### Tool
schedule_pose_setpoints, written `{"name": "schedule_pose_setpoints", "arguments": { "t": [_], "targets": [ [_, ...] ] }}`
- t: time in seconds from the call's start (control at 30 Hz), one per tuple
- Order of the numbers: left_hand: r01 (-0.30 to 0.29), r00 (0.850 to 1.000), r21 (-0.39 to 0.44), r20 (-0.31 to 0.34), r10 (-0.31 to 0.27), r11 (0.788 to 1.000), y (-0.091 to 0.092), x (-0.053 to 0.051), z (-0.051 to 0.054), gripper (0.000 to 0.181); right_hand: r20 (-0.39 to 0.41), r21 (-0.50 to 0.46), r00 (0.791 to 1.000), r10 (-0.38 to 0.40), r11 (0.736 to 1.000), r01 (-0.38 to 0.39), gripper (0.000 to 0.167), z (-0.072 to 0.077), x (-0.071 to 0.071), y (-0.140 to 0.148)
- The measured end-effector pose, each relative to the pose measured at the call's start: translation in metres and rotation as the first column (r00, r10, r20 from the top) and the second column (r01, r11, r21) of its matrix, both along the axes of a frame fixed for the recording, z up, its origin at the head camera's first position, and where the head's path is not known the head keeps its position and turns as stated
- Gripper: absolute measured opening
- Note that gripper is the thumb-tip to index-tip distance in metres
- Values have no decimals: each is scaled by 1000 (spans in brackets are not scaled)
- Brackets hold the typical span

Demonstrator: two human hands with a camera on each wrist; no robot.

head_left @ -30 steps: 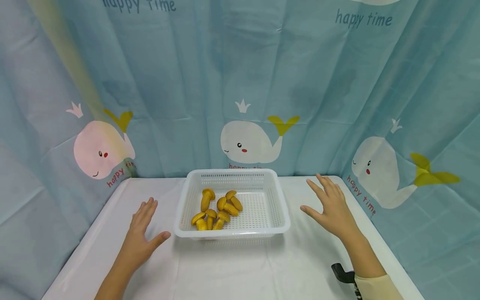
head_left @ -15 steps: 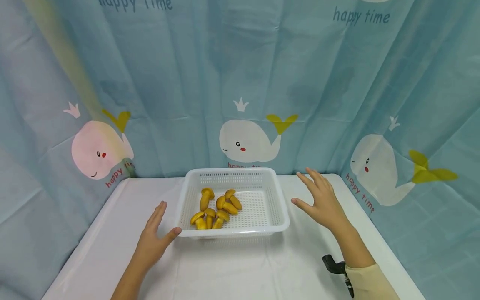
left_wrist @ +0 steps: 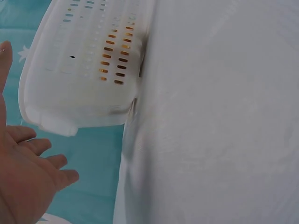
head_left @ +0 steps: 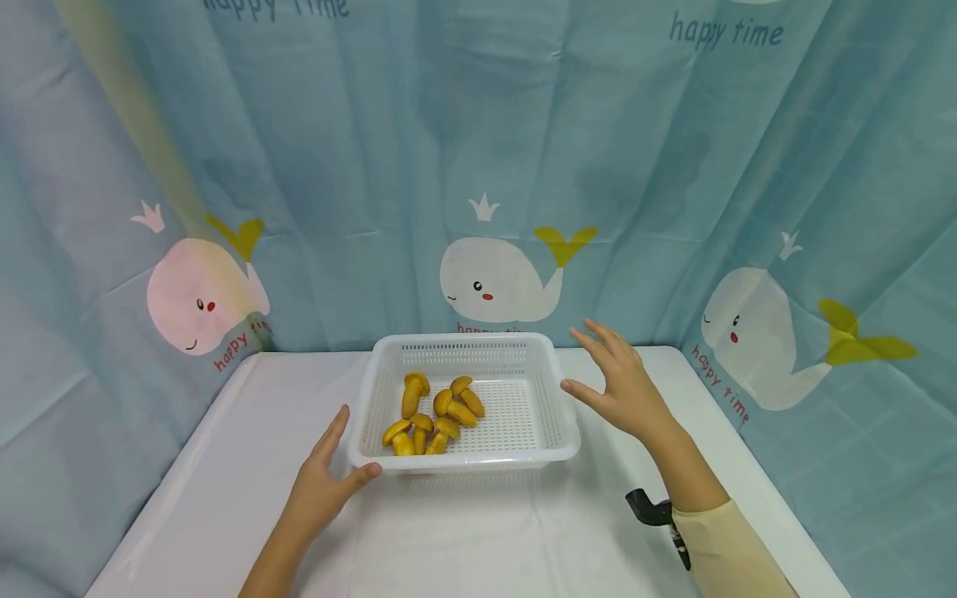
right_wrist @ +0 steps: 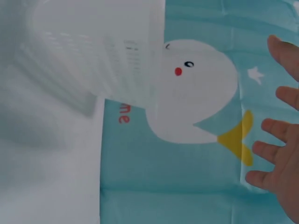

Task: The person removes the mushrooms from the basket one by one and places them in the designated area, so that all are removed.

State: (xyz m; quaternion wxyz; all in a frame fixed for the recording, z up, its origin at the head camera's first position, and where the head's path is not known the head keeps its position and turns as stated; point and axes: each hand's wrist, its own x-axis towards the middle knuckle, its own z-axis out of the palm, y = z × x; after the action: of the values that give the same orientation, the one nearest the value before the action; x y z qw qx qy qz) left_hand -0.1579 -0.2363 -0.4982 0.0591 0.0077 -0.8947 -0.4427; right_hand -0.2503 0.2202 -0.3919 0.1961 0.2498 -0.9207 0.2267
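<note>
A white perforated plastic basket (head_left: 516, 459) stands at the middle of the table, towards its back edge. Several yellow-brown mushrooms (head_left: 441, 415) lie in its left half. My left hand (head_left: 317, 490) is at the basket's front left corner, fingers straight and thumb spread; whether the thumb touches the rim cannot be told from the head view. In the left wrist view the fingers of that hand (left_wrist: 28, 177) are apart from the basket wall (left_wrist: 70, 93). On the other side my right hand (head_left: 620, 386) hovers near the right rim, fingers spread, holding nothing.
A white cloth covers the table (head_left: 449, 540). Behind and beside it hangs a blue curtain (head_left: 359, 183) printed with whales. A black device (head_left: 650, 508) is strapped at the right wrist, by a cream sleeve (head_left: 721, 544).
Both hands have moved inward towards the basket, the left one to the right and the right one to the left. The basket and mushrooms have stayed in place.
</note>
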Motion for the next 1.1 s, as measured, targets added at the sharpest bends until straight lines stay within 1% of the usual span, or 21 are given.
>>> {"name": "schedule_pose_setpoints", "arguments": {
  "t": [0.13, 0.2, 0.33, 0.5, 0.67, 0.83, 0.97, 1.1],
  "targets": [
    [-9, 1000, 22, 18, 8, 1000, 3, 1, -1, 110, 22, -6, 999, 26, 1000, -26, 81, 7, -4, -9],
    [-9, 1000, 32, 13, 9, 999, 4, 2, -4, 110, 25, -7, 999, 39, 999, -39, 81, 11, -7, -14],
    [-2, 1000, 55, -9, 2, 998, 4, 2, -10, 108, 24, -5, 998, 64, 998, -64, 81, 19, -14, -24],
    [6, 999, 64, -47, -3, 998, 4, 2, -15, 105, 30, -33, 994, 108, 994, -107, 79, 28, -22, -36],
    [-3, 997, 66, -74, 8, 998, 4, 2, -15, 102, 31, -43, 989, 147, 988, -146, 77, 34, -33, -50],
    [-1, 996, 98, -93, 10, 995, 4, 3, -18, 100, 43, -25, 982, 181, 983, -180, 76, 41, -45, -64],
    [0, 994, 109, -108, 11, 994, 4, 4, -20, 99, 75, -7, 972, 223, 975, -223, 76, 45, -57, -75],
    [10, 991, 98, -133, 3, 995, 4, 4, -20, 98, 120, 0, 962, 244, 969, -246, 75, 44, -70, -83]
  ]
}}
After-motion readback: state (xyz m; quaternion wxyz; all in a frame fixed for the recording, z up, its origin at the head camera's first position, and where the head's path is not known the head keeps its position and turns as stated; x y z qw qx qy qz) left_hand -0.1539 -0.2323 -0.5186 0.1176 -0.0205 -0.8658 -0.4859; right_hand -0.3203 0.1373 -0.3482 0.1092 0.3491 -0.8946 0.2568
